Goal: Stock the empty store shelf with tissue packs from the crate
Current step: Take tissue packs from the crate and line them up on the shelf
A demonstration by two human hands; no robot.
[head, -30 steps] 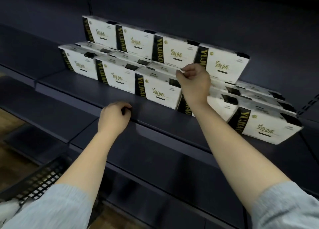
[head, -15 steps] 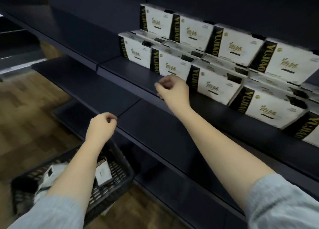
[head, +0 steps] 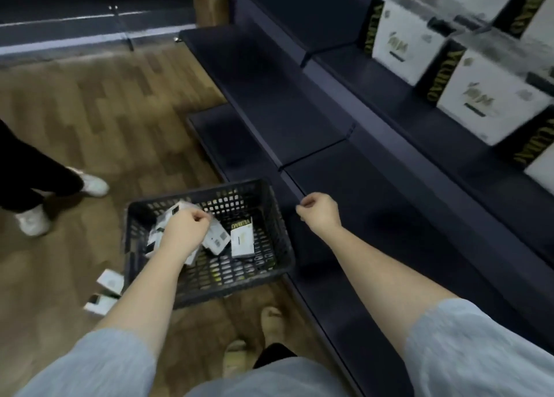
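A black plastic crate (head: 225, 286) stands on the wooden floor next to the dark shelving. It holds several white tissue packs, one with a black-and-gold end (head: 242, 241). My left hand (head: 186, 228) hovers over the packs in the crate with its fingers curled, holding nothing. My right hand (head: 319, 214) hangs to the right of the crate, over the front edge of a low shelf (head: 389, 217), curled and empty. At the upper right, stocked tissue packs (head: 491, 97) stand in rows on the shelf.
Two tissue packs (head: 109, 281) lie on the floor left of the crate. Another person's legs and white shoes (head: 90, 184) stand at the left. My own feet (head: 271, 321) are just in front of the crate. Bare dark shelves (head: 263, 82) run along the right.
My view has swung down and left from the stocked shelf to the crate. My left hand dropped over the crate's packs; my right hand left the shelf packs and came down beside the crate.
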